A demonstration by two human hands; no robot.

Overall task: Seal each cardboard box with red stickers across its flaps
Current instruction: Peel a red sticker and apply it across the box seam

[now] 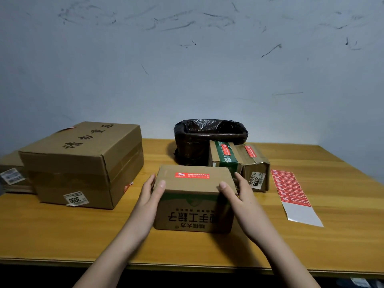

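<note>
A small cardboard box (193,206) with green print stands in the middle of the wooden table (62,229). One red sticker (192,175) lies across its top flaps. My left hand (150,192) grips the box's left side with the thumb on the top edge. My right hand (239,192) grips the right side the same way. A sheet of red stickers (291,187) on white backing lies to the right of the box.
A large cardboard box (83,163) stands at the left, a flat box (10,173) behind it. Two smaller boxes with red stickers (225,157) (254,163) sit behind the held box. A bin lined with a black bag (199,142) stands by the wall.
</note>
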